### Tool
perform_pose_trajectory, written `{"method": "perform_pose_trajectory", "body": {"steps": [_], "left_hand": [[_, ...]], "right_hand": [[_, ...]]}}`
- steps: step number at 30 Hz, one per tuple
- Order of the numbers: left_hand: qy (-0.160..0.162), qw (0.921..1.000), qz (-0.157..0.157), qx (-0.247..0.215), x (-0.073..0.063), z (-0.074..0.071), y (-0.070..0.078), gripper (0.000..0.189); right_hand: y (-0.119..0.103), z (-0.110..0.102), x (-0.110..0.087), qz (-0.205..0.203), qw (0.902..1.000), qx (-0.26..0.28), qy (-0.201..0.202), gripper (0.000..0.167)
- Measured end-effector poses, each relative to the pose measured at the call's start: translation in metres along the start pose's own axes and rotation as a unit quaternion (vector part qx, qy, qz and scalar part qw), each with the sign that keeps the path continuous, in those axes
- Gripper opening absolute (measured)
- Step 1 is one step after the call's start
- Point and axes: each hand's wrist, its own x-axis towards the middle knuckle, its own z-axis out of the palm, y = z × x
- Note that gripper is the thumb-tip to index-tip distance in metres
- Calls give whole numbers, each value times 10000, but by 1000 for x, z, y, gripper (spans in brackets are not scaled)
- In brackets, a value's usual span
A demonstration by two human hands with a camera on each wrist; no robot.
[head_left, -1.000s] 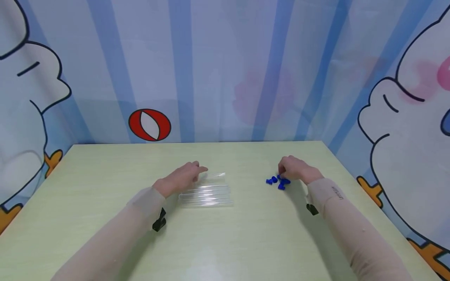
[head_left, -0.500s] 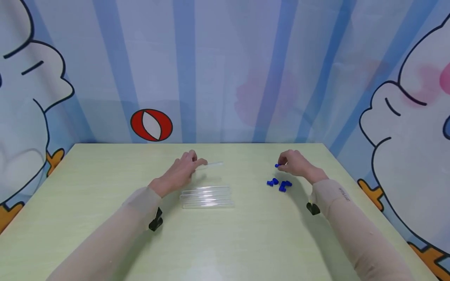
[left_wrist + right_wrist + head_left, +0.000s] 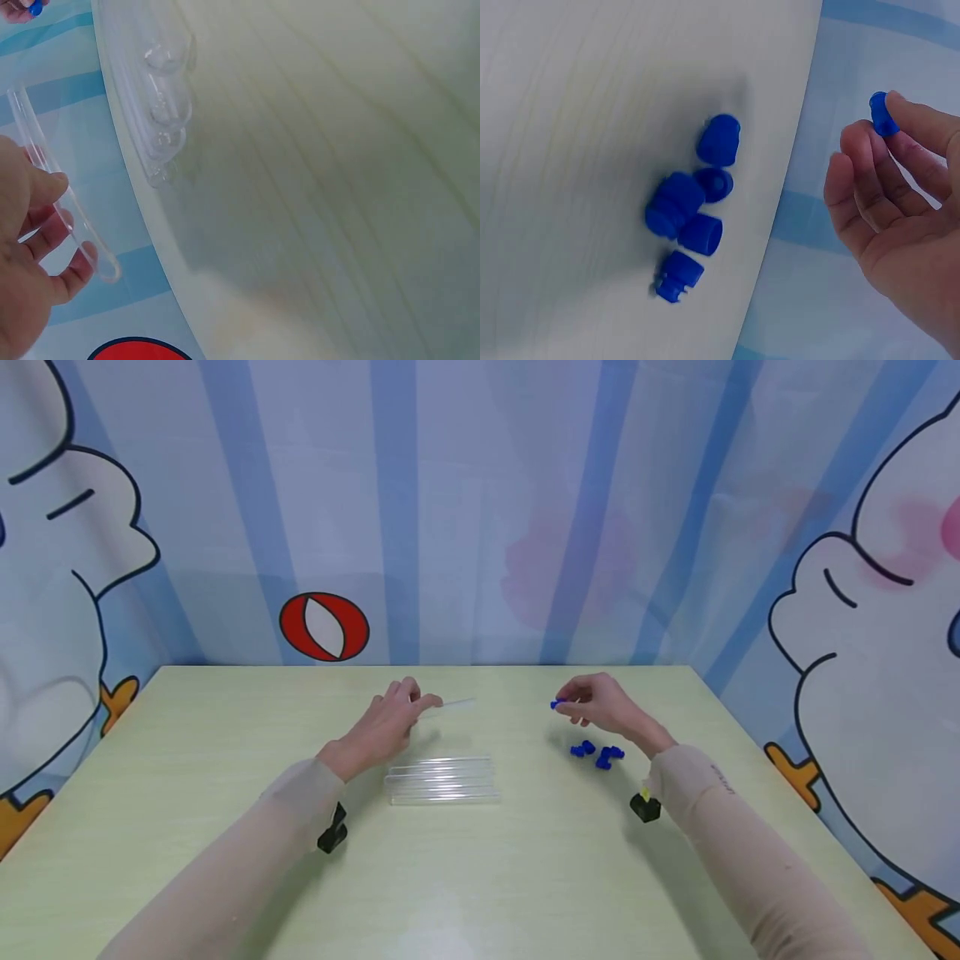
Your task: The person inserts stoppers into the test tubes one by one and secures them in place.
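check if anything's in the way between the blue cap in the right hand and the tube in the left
Nothing visible: between the cap the right hand pinches and the tube the left hand holds is only open air. The other tubes and loose caps lie on the table, off that line.

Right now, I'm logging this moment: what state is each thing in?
Held tube: uncapped, raised off the table.
Other tubes: lying side by side, no blue caps on.
Held blue cap: raised, apart from the tube.
Other blue caps: loose, clustered on the table.
Left fingers: holding the tube.
Right fingers: pinching the cap.
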Motion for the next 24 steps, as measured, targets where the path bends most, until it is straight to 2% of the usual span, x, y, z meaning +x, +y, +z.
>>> {"method": "perform_pose_trajectory", "body": {"steps": [12, 24], "left_hand": [[3, 10000, -47, -13, 1, 0, 4, 48], [-4, 10000, -53, 55, 2, 0, 4, 48]], "right_hand": [[-15, 12, 3, -167, 9960, 873, -71, 26], [-30, 20, 4, -163, 9981, 570, -165, 30]]}}
